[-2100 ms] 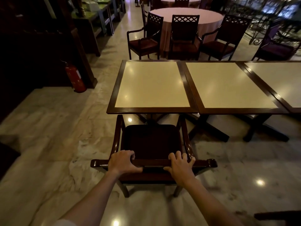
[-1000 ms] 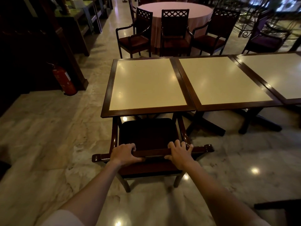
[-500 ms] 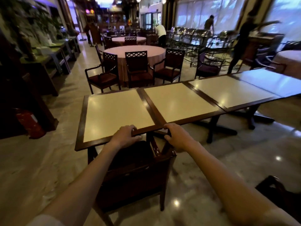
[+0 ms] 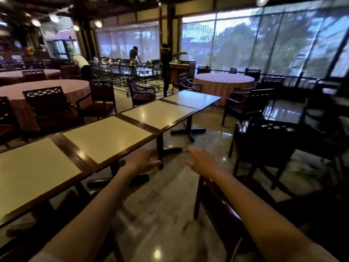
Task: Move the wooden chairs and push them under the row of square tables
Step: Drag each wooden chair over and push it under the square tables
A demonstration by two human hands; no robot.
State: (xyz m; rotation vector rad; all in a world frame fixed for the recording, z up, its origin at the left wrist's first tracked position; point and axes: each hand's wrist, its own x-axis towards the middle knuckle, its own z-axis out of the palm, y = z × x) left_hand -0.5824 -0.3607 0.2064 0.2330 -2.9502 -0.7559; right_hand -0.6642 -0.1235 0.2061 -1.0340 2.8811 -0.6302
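The row of square tables (image 4: 105, 137), cream tops with dark wood frames, runs from the lower left toward the centre. Both of my hands hang in the air over the floor beside it, holding nothing. My left hand (image 4: 144, 160) is open next to the edge of the second table. My right hand (image 4: 200, 160) is open, a little to the right. A dark wooden chair (image 4: 217, 203) stands under my right forearm, partly hidden by it. Another wooden armchair (image 4: 264, 144) stands on the floor to the right. The chair I was pushing is out of sight.
Table pedestal feet (image 4: 187, 131) spread over the shiny marble floor. Round tables with pink cloths (image 4: 223, 80) and lattice-back chairs (image 4: 48, 104) stand on the left and behind. Three people (image 4: 166, 59) work at buffet carts by the windows.
My hands have let go of the chair back and now hang open. The view has swung right and up, so the row of tables now lies on my left.
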